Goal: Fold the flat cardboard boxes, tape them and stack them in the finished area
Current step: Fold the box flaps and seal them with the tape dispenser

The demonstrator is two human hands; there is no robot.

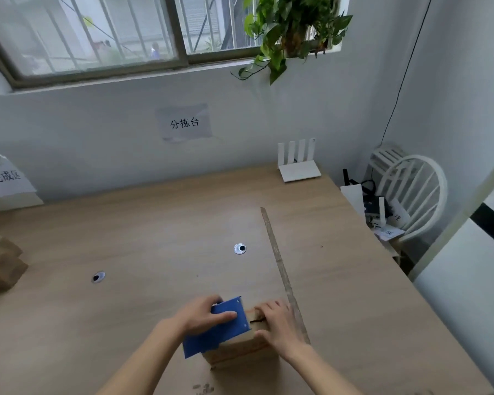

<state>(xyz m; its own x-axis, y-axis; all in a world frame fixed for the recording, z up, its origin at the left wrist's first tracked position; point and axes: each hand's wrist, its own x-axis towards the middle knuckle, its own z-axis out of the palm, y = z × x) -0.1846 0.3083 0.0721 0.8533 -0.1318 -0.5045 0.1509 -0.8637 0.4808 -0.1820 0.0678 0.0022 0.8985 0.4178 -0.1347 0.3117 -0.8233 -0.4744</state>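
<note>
A small folded cardboard box (240, 350) stands on the wooden table (154, 229) near its front edge. My left hand (203, 315) grips a blue tape dispenser (220, 326) that rests on the top of the box. My right hand (280, 323) holds the right side of the box, fingers over its top edge and thumb on the near face. A pile of finished cardboard boxes (0, 263) lies at the far left, under a paper sign (6, 178) on the wall.
A long thin wooden strip (283, 272) lies on the table just right of the box. Two round cable holes (240, 248) (98, 277) sit mid-table. A white router (298, 166) stands at the back right. A white chair (411, 195) with clutter stands beyond the right edge.
</note>
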